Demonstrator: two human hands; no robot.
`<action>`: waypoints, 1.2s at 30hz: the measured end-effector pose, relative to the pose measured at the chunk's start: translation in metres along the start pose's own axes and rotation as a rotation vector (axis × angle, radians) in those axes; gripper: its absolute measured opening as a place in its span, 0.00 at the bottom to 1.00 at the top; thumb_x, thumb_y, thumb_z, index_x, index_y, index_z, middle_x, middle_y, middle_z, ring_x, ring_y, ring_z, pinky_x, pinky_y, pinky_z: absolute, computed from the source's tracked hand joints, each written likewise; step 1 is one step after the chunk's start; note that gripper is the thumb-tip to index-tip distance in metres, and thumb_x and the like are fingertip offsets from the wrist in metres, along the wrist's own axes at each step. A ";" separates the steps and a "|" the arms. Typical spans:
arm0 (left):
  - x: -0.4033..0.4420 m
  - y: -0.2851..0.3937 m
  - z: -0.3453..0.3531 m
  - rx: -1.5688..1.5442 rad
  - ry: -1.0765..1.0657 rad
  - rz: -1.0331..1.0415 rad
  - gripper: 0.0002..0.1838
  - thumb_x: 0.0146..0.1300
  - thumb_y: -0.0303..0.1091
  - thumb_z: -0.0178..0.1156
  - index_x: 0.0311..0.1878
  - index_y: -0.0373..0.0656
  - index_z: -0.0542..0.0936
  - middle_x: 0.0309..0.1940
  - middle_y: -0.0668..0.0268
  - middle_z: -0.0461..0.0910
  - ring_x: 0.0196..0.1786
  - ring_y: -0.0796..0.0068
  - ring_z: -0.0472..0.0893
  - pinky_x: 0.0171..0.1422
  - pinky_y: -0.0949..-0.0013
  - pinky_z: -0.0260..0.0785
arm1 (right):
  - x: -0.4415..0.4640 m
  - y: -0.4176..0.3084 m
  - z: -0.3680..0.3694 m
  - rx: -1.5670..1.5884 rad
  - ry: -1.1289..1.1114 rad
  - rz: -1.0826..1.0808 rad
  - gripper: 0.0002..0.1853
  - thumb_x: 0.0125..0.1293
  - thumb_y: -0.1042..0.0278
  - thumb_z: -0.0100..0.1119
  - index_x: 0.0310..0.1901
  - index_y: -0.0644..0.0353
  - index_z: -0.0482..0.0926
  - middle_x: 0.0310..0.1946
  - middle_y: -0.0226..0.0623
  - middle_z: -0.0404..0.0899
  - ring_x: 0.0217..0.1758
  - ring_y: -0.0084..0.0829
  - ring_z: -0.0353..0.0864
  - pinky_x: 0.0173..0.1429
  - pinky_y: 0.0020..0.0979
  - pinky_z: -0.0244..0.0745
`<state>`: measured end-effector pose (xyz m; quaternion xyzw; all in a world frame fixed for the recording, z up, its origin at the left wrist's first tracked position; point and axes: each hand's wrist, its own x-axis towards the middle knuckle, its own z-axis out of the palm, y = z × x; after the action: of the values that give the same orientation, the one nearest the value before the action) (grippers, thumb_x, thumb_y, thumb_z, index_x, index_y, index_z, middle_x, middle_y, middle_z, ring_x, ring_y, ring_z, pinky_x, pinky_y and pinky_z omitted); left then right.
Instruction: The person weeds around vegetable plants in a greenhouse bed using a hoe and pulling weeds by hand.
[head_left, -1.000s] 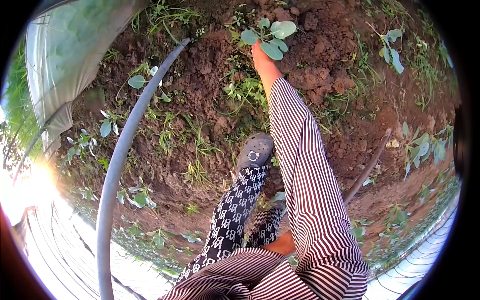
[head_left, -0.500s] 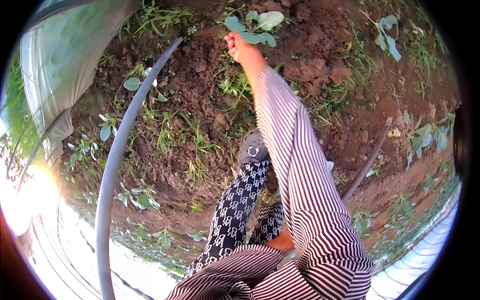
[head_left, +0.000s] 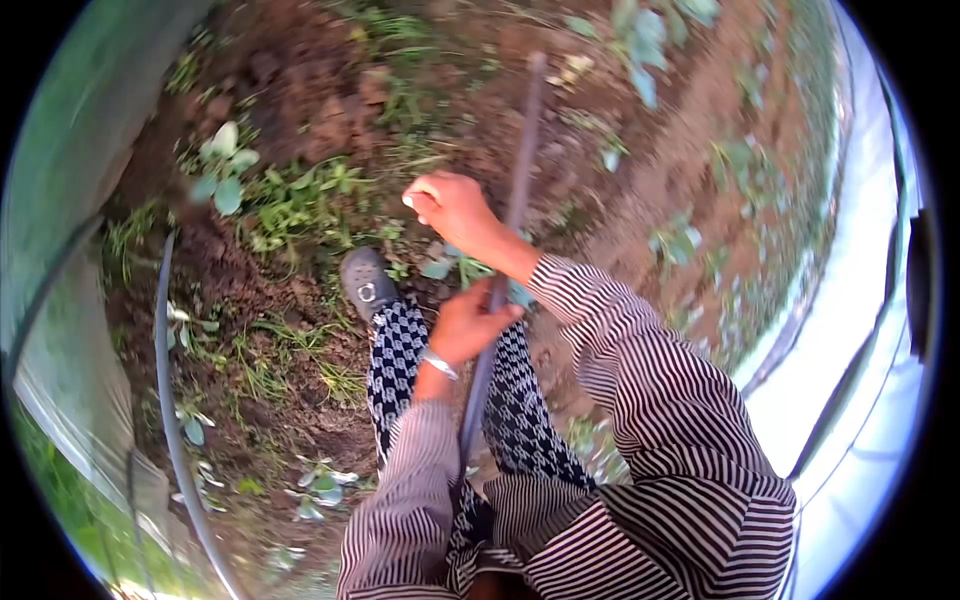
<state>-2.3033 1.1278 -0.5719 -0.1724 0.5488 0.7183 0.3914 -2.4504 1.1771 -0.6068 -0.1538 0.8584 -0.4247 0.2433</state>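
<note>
My right hand (head_left: 450,210) is raised over the soil with its fingers curled closed. A small white spot shows at its fingertips, and I cannot make out whether anything is held. Below it, my left hand (head_left: 468,325), with a silver bracelet (head_left: 439,363) at the wrist, is closed around a long grey-brown pole (head_left: 524,150). The pole runs up and away from between my legs. Leaves of a small plant (head_left: 440,268) show just beyond the left hand, partly hidden by both hands.
My grey clog (head_left: 368,282) stands on weedy soil. A broad-leaved seedling (head_left: 224,167) grows at upper left, a larger one (head_left: 646,45) at upper right. A curved grey pipe (head_left: 172,380) rises at left beside plastic sheeting (head_left: 70,400). White sheeting (head_left: 800,370) lies right.
My right hand has drawn back from the leafy seedling toward my body. My left hand, earlier hidden behind my sleeve, is now visible at the pole. The view has swung right.
</note>
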 end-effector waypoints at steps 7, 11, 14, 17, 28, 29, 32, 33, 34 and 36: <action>-0.105 0.071 0.012 -0.449 -0.125 -0.302 0.24 0.63 0.35 0.53 0.61 0.38 0.63 0.25 0.66 0.73 0.24 0.75 0.75 0.29 0.72 0.74 | -0.228 -0.095 -0.159 0.275 0.125 0.925 0.14 0.65 0.58 0.57 0.30 0.60 0.74 0.20 0.29 0.75 0.20 0.16 0.74 0.20 0.19 0.66; -0.170 0.082 0.017 -0.554 -0.017 -0.406 0.26 0.61 0.32 0.55 0.62 0.37 0.63 0.23 0.67 0.71 0.22 0.76 0.74 0.27 0.72 0.75 | -0.331 -0.083 -0.204 0.288 0.408 1.061 0.09 0.64 0.64 0.57 0.38 0.61 0.75 0.31 0.31 0.78 0.24 0.19 0.80 0.19 0.18 0.68; -0.205 0.092 0.025 -0.515 -0.011 -0.436 0.26 0.61 0.31 0.54 0.61 0.35 0.62 0.24 0.67 0.71 0.21 0.76 0.73 0.25 0.72 0.73 | -0.377 -0.048 -0.229 0.390 0.702 1.033 0.08 0.65 0.66 0.55 0.41 0.62 0.75 0.32 0.31 0.79 0.23 0.19 0.78 0.20 0.18 0.68; -0.225 0.116 0.047 -0.362 0.041 -0.532 0.25 0.61 0.30 0.54 0.60 0.37 0.62 0.24 0.66 0.70 0.21 0.77 0.72 0.22 0.73 0.70 | -0.378 -0.035 -0.274 0.316 0.773 0.872 0.08 0.66 0.69 0.52 0.45 0.60 0.75 0.34 0.31 0.79 0.22 0.17 0.76 0.22 0.18 0.69; -0.186 0.198 0.277 0.373 0.539 -0.647 0.08 0.57 0.32 0.60 0.31 0.40 0.72 0.13 0.71 0.69 0.11 0.81 0.68 0.11 0.74 0.60 | -0.379 0.149 -0.520 -0.015 0.545 0.518 0.14 0.65 0.70 0.50 0.52 0.59 0.73 0.32 0.35 0.81 0.28 0.19 0.79 0.30 0.22 0.74; -0.174 0.210 0.300 0.396 0.519 -0.645 0.09 0.58 0.33 0.60 0.29 0.40 0.72 0.13 0.70 0.70 0.11 0.81 0.68 0.12 0.74 0.60 | -0.391 0.162 -0.540 -0.237 0.557 0.405 0.14 0.64 0.70 0.52 0.51 0.59 0.74 0.35 0.36 0.81 0.29 0.19 0.79 0.31 0.24 0.74; -0.155 0.236 0.365 0.424 0.601 -0.645 0.10 0.58 0.34 0.59 0.30 0.39 0.70 0.12 0.70 0.67 0.10 0.79 0.68 0.13 0.73 0.58 | -0.436 0.189 -0.619 0.508 0.549 0.741 0.14 0.62 0.72 0.55 0.49 0.60 0.74 0.36 0.34 0.79 0.30 0.21 0.79 0.31 0.22 0.75; -0.151 0.231 0.370 0.438 0.566 -0.631 0.10 0.58 0.33 0.59 0.30 0.38 0.70 0.13 0.70 0.67 0.11 0.79 0.68 0.13 0.73 0.59 | -0.447 0.197 -0.641 0.643 0.520 0.807 0.13 0.62 0.72 0.55 0.48 0.61 0.74 0.34 0.33 0.79 0.30 0.21 0.79 0.31 0.21 0.75; -0.144 0.248 0.385 0.393 0.580 -0.650 0.10 0.58 0.33 0.59 0.30 0.38 0.70 0.13 0.70 0.67 0.11 0.79 0.68 0.13 0.72 0.60 | -0.450 0.196 -0.658 0.649 0.519 0.824 0.12 0.62 0.72 0.54 0.48 0.61 0.75 0.33 0.33 0.79 0.29 0.21 0.79 0.30 0.21 0.75; -0.134 0.259 0.402 0.329 0.593 -0.666 0.10 0.59 0.33 0.59 0.31 0.37 0.70 0.13 0.70 0.68 0.11 0.80 0.68 0.13 0.72 0.62 | -0.450 0.190 -0.691 0.645 0.509 0.863 0.11 0.63 0.73 0.53 0.47 0.62 0.75 0.32 0.33 0.79 0.28 0.21 0.79 0.29 0.20 0.75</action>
<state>-2.3395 1.4249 -0.1758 -0.4723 0.6583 0.3768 0.4490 -2.4647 1.9533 -0.2710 0.3973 0.7023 -0.5502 0.2151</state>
